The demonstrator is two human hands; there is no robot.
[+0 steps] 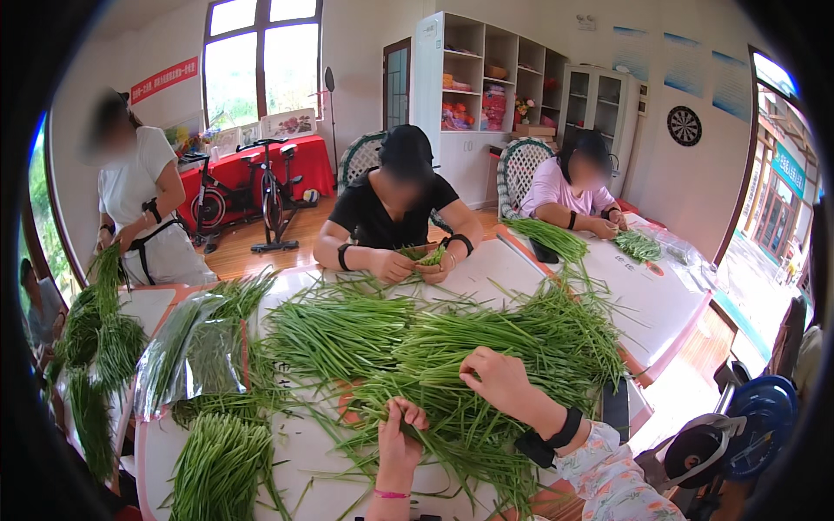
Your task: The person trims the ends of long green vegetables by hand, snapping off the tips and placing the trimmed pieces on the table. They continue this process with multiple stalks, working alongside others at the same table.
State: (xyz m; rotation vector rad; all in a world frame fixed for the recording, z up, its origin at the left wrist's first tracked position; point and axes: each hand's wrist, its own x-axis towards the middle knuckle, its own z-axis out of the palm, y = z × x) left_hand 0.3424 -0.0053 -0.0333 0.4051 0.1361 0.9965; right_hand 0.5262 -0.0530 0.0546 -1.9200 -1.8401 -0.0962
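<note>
A large heap of long green leafy stalks, like garlic chives (469,338), covers the middle of the white table (306,449). Low at the heap's near edge, my left hand (399,426) has its fingers curled around some stalks; a pink band is on its wrist. My right hand (498,380) is over the heap, fingers bent, with a black strap on the wrist; whether it pinches a stalk cannot be told. A neat bunch of stalks (221,465) lies at the near left. Loose stalks are scattered around my left hand.
A clear plastic bag (195,358) with stalks lies at the left. Across the table a person in black (394,215) handles stalks; another in pink (567,189) works at the right table. A person in white (143,189) stands left, holding a bunch. A dark flat object (616,407) lies at the right edge.
</note>
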